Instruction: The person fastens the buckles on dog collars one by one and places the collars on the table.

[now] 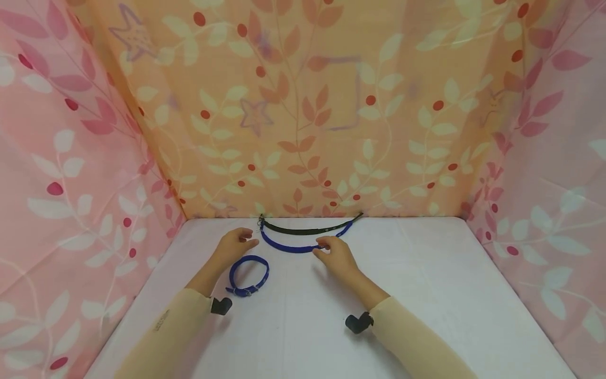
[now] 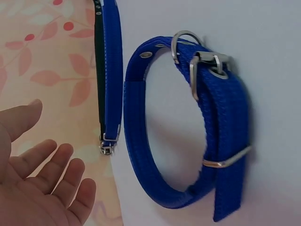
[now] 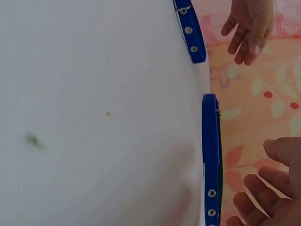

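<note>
A blue collar point(image 1: 249, 276), buckled into a ring, stands on the table just below my left hand point(image 1: 233, 246). In the left wrist view this ring collar point(image 2: 135, 117) shows its metal buckle, a D-ring and eyelets. Farther back, an unfastened blue collar point(image 1: 290, 249) lies in a curve, with a dark collar point(image 1: 298, 231) behind it. My left hand point(image 2: 49, 188) has loosely bent fingers and holds nothing. Over the right part of the unfastened blue collar hovers my right hand point(image 1: 338, 257). The right wrist view shows that hand point(image 3: 270, 193) with spread fingers, apart from the blue collar point(image 3: 210, 141).
A white table point(image 1: 426, 295) carries the collars. Patterned orange cloth point(image 1: 303, 105) hangs along its back edge, and pink cloth walls point(image 1: 57, 200) flank both sides. Black wrist cameras point(image 1: 360, 322) sit at both sleeves. A small green speck point(image 3: 33, 140) shows on the white surface.
</note>
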Available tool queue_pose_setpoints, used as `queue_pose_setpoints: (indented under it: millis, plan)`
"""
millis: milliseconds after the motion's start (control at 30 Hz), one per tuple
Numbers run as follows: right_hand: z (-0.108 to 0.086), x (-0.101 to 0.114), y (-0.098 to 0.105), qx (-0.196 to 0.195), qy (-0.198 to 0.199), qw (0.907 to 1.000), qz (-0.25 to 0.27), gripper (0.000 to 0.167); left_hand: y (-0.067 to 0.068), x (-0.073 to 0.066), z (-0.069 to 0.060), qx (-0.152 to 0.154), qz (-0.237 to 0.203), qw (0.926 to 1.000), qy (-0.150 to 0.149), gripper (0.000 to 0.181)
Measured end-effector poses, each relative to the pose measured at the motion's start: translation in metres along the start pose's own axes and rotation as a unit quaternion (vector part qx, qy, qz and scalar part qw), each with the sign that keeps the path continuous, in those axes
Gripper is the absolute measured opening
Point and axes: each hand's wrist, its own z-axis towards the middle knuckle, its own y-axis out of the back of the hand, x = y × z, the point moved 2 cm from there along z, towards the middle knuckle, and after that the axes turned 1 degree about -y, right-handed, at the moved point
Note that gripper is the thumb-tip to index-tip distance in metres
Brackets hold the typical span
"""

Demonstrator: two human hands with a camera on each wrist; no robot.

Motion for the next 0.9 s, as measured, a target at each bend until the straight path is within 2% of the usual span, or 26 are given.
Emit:
queue_pose_setpoints:
  millis: [233, 367, 533, 667, 900]
  plan:
    - [0.012, -0.012, 0.027, -0.031, -0.024, 0.9992, -0.001, 0.041, -0.004, -0.008, 0.014, -0.017, -0.030, 0.9993, -0.012, 0.047]
    - [0.018, -0.022, 0.036, -0.038, -0.043, 0.9983, -0.005, 0.042, -0.009, -0.004, 0.018, -0.025, -0.034, 0.9991, 0.002, 0.046]
    - [0.029, -0.042, 0.044, -0.044, -0.063, 0.9969, -0.017, 0.044, -0.012, 0.001, 0.024, -0.025, -0.029, 0.9986, 0.036, 0.050]
    - [0.036, -0.057, 0.052, -0.057, -0.083, 0.9946, -0.023, 0.044, -0.015, 0.005, 0.035, -0.018, -0.024, 0.9987, 0.042, 0.052]
    - [0.046, -0.073, 0.063, -0.071, -0.118, 0.9900, -0.031, 0.048, -0.023, 0.009, 0.055, -0.008, -0.045, 0.9965, 0.070, 0.057]
